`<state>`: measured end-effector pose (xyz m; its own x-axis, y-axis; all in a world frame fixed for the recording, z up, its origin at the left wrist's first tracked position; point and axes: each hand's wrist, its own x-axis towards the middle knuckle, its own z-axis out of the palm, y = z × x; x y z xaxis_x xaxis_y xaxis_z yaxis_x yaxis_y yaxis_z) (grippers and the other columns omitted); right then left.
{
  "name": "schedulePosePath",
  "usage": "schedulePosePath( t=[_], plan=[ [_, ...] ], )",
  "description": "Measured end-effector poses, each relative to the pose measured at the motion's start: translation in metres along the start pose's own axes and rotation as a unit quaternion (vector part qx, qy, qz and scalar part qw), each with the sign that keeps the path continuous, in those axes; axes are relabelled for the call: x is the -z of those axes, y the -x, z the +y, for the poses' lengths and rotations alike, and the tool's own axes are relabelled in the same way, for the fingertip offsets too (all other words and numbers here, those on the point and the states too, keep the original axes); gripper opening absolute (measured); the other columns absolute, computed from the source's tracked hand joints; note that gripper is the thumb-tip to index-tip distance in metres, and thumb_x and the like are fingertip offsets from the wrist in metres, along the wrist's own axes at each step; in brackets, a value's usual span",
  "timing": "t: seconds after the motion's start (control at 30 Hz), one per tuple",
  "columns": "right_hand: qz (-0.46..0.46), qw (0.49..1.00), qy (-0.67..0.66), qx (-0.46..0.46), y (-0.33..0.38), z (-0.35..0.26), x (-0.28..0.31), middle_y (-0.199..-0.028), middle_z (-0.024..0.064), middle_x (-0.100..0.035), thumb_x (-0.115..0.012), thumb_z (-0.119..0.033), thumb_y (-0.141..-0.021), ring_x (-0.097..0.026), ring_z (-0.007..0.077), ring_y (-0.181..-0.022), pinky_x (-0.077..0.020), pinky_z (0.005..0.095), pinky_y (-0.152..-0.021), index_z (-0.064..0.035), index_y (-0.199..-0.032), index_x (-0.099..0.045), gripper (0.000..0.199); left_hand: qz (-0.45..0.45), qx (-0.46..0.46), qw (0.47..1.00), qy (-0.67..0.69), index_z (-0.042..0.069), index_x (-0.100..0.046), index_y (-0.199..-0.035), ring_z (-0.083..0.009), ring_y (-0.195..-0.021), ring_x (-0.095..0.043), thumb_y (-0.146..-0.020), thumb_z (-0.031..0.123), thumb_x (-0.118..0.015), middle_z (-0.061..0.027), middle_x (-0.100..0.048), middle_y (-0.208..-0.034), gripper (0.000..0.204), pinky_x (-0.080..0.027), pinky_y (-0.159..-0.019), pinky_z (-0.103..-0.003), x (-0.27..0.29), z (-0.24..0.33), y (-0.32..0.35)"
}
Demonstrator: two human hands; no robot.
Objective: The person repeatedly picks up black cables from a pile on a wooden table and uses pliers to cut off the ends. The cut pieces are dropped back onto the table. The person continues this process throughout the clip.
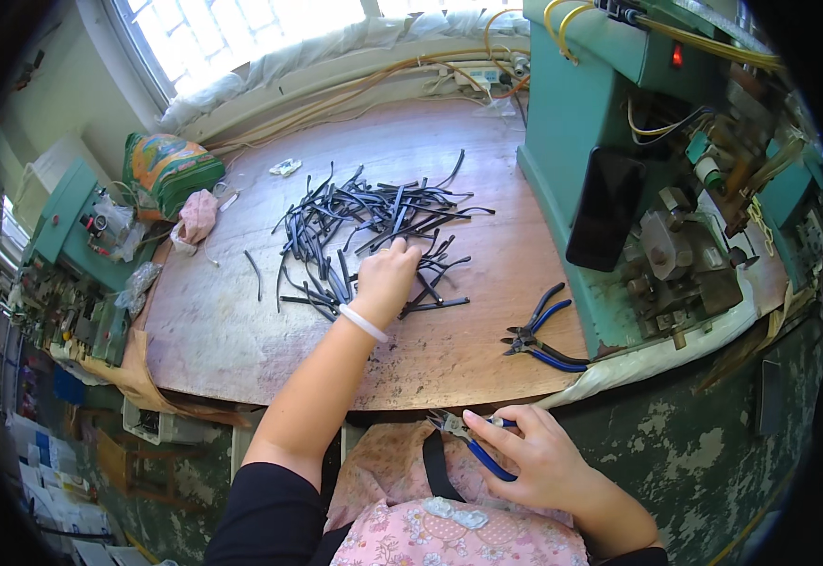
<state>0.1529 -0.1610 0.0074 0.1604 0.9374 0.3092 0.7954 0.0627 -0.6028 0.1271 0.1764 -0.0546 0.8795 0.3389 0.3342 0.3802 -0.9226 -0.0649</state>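
Observation:
A loose pile of thin black eyeglass temples (322,212), many with bent ends, lies on the wooden tabletop. My left hand (388,278) reaches over the near side of the pile. Its fingers are curled down among the temples, and the fingertips are hidden, so what they pinch does not show. Close to my body, below the table's front edge, my right hand (534,453) is closed around blue-handled cutting pliers (456,426), whose jaws point left. Another pair of blue-handled side cutters (524,340) rests open on the table at the right.
A green machine (557,141) stands along the right side, with a black phone (606,208) upright against it. Another green machine (76,226) is at the left, beside a colourful bag (174,170) and a pink cloth bundle (197,219). Cables (374,80) run below the window.

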Motion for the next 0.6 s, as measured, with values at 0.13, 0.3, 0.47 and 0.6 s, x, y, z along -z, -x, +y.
schedulePosePath(
  t=[0.13,0.3,0.47,0.6],
  plan=[
    [0.01,1.0,-0.012,-0.008,-0.001,0.005,-0.004,-0.106,0.0122,-0.055,-0.077,-0.016,-0.069,-0.057,0.0291,-0.092,-0.0483,0.0389,-0.083,-0.0146,-0.134,-0.06,0.068,0.212,0.021,0.96,0.183,0.009,-0.058,-0.108,-0.0256,-0.066,-0.068,-0.092,0.012,-0.061,-0.0099,-0.069,-0.089,0.016,-0.052,-0.055,-0.035,0.032,0.02,0.018],
    [0.049,0.998,0.021,-0.021,-0.005,0.01,-0.01,-0.104,0.0126,-0.053,-0.075,-0.02,-0.074,-0.056,0.0294,-0.09,-0.0464,0.0395,-0.079,-0.0179,-0.133,-0.062,0.06,-0.058,0.239,0.584,0.774,0.008,-0.051,-0.107,-0.0056,-0.038,-0.037,-0.106,0.038,-0.042,-0.0032,-0.054,-0.072,0.032,-0.033,-0.037,-0.02,0.096,0.052,0.07],
    [0.056,0.995,0.064,0.044,-0.01,0.006,-0.008,-0.107,0.0111,-0.053,-0.076,-0.021,-0.073,-0.054,0.0281,-0.091,-0.0428,0.0403,-0.079,-0.0202,-0.131,-0.063,0.059,-0.103,0.205,0.424,0.876,0.012,-0.047,-0.087,-0.003,-0.037,-0.026,-0.105,0.048,-0.037,-0.0001,-0.046,-0.066,0.042,-0.027,-0.033,-0.018,0.102,0.058,0.105],
    [0.043,0.995,0.076,0.052,-0.013,-0.002,-0.005,-0.106,0.0093,-0.053,-0.075,-0.021,-0.072,-0.053,0.0267,-0.095,-0.0411,0.04,-0.082,-0.0218,-0.131,-0.063,0.061,-0.117,0.188,0.407,0.886,0.012,-0.045,-0.086,-0.0027,-0.036,-0.025,-0.105,0.051,-0.036,0.0,-0.045,-0.066,0.044,-0.026,-0.031,-0.018,0.107,0.065,0.111]
  ],
)
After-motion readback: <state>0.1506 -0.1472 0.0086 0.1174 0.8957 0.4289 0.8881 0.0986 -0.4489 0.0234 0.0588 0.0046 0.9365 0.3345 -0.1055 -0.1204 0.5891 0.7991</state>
